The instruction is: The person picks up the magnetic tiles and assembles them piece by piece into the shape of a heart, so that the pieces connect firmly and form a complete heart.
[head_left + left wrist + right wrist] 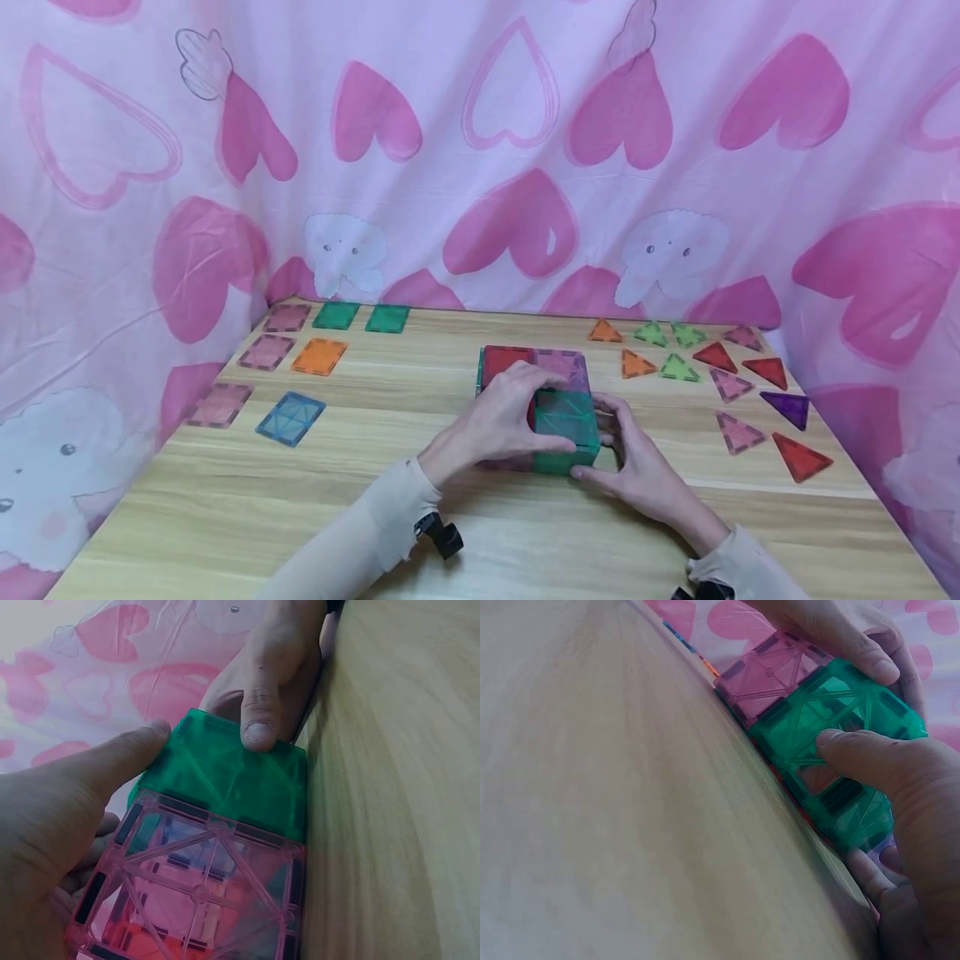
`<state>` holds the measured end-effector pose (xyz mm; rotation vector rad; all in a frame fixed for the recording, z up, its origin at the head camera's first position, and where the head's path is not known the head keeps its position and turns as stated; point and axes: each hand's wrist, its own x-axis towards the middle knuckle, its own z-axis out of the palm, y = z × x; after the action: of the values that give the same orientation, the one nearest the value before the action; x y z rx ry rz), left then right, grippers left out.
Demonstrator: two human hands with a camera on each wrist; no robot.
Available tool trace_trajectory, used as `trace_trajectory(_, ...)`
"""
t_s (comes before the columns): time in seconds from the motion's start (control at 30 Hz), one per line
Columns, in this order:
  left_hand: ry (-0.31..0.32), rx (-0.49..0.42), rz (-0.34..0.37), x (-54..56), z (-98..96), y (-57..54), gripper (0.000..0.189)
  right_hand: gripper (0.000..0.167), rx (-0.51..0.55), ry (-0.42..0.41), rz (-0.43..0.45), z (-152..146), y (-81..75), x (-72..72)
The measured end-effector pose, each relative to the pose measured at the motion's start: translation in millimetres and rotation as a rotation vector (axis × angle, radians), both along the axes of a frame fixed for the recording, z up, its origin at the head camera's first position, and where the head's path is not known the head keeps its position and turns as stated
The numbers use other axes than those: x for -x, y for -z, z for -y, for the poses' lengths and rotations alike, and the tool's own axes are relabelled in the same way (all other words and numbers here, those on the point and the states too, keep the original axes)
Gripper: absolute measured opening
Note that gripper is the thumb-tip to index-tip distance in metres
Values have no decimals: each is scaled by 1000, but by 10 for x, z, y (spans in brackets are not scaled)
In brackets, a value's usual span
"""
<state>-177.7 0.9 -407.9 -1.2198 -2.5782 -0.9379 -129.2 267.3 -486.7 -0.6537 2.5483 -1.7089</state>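
Note:
A low box of translucent magnetic tiles stands on the wooden table, with a red tile [507,360], a pink tile [561,365] and a green tile [566,417] on top. Over the top arches my left hand [510,412], holding the green tile between its thumb at the near edge and fingers toward the far side. My right hand [637,458] grips the box's right near corner. Its thumb presses the green front tile [791,739], while its fingers lie along the right side. A pink front tile [199,892] adjoins the green one. The left fingertips are partly hidden.
Square tiles lie at the left, among them an orange tile [319,357] and a blue tile [291,418]. Several triangular tiles spread over the right, including a purple triangle [787,408] and a red triangle [801,457]. A pink heart-print curtain [420,192] encloses the table.

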Motion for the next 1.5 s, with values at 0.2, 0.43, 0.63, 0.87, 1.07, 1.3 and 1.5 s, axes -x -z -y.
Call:
trace_trajectory(0.2, 5, -1, 7, -1, 30, -25, 87, 106, 16, -13, 4, 1, -3, 23)
trace_trajectory(0.43, 10, -129, -1, 54, 224, -173, 105, 106, 10, -18, -7, 9, 7, 36)
trace_trajectory(0.63, -23, -239, 32, 138, 518, -255, 108, 106, 4, 4, 11, -12, -19, 26)
trace_trajectory(0.87, -149, -279, 110, 156, 985, -265, 110, 106, 7, 7, 15, -33, 7, 13)
trace_trajectory(1.07, -291, -284, 108, 79, 1633, -209, 100, 106, -10, 18, 6, -34, 23, 5)
trace_trajectory(1.3, -498, -309, 152, -151, 2471, 94, 86, 106, -6, 15, 4, -25, 13, 14)
trace_trajectory(1.5, -625, -218, 172, -407, 2921, 336, 81, 105, -5, 5, 3, -15, 21, 7)
